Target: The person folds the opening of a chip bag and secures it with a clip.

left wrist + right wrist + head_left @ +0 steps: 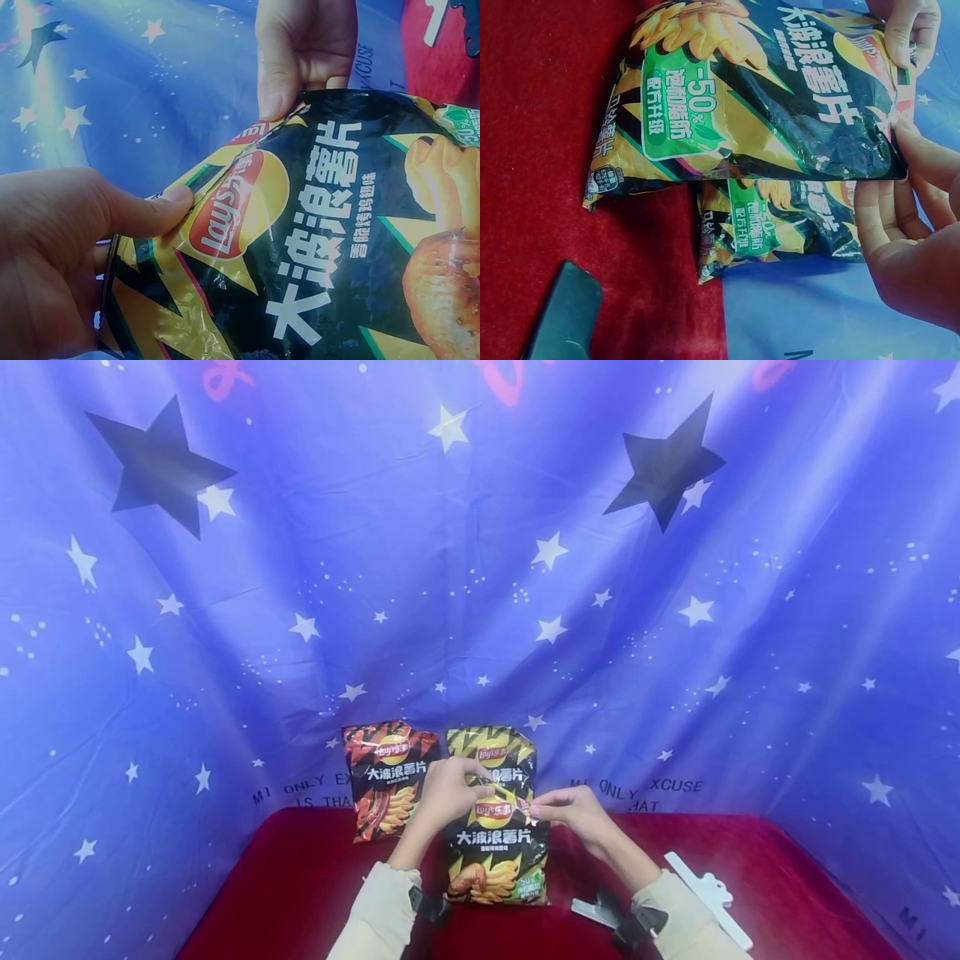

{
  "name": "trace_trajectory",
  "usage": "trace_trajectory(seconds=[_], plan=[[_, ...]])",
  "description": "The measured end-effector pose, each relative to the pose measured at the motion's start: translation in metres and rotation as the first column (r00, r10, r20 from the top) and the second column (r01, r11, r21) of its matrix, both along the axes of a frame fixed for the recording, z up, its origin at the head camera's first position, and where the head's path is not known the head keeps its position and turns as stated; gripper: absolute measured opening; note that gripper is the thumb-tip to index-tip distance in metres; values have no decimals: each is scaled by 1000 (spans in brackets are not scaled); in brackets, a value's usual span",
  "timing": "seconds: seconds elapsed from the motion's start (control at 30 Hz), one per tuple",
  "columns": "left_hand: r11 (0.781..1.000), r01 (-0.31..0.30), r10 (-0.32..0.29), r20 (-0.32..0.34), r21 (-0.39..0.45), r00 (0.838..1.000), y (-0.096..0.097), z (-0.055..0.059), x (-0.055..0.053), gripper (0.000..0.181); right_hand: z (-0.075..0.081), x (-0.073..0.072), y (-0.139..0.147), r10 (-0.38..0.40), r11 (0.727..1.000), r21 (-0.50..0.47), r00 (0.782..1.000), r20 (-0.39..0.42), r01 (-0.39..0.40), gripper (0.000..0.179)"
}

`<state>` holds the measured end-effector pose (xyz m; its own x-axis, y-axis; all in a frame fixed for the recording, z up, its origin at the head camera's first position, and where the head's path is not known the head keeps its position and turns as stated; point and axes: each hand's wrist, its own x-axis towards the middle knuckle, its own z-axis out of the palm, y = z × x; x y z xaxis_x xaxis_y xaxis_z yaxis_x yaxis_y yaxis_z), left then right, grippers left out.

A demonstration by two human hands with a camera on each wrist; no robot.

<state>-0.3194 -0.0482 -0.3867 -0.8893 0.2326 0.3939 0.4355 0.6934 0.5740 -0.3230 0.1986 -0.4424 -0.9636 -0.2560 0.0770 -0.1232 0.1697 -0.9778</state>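
A black and yellow bag of potato chips [491, 860] stands upright in front of me, its top edge between my two hands. My left hand [448, 793] pinches the top left of the bag, with the thumb on the printed front in the left wrist view. At the top right, my right hand [581, 817] pinches the edge between thumb and fingers [889, 210]. Directly behind is a second yellow and black chip bag [491, 739], partly covered by the front one. To the left leans a red and black chip bag [382, 777], partly hidden by my left hand.
On the red cloth [300, 877] at the right lies a white flat piece with a wavy edge [708, 893]. A white and black object [596, 910] lies near my right wrist, partly hidden. A blue star-printed curtain [480, 568] hangs behind the bags.
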Motion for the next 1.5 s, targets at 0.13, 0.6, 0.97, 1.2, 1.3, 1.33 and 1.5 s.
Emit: trace_trajectory(seconds=[0.13, 0.6, 0.97, 1.2, 1.3, 1.33, 1.5], plan=[[1000, 14, -14, -12, 6, 1000, 1, 1, 2, 14, -2, 0, 1, 0, 1000, 3, 1000, -24, 0, 32], [999, 37, -37, -56, 4, 998, -1, -3, -1, 11, -8, -3, 5, 46, 999, 32, 975, -218, -40, 27], [999, 52, -51, -42, 8, 998, -2, -2, 0, 11, -8, -7, 8, 76, 997, 47, 980, -181, -68, 30], [999, 32, -32, -33, 16, 999, -3, -2, 2, 10, -10, -8, 7, 102, 995, 37, 975, -197, -97, 29], [1000, 21, -21, -38, 11, 999, -2, -3, 2, 10, -11, -8, 7, 109, 994, 14, 972, -208, -108, 29], [1000, 16, -15, -40, 7, 999, -2, -3, 1, 10, -11, -9, 7, 109, 994, 9, 971, -212, -110, 29], [1000, -4, 3, -60, -14, 998, 0, -5, 0, 12, -11, -10, 7, 109, 994, 4, 970, -215, -111, 29]])
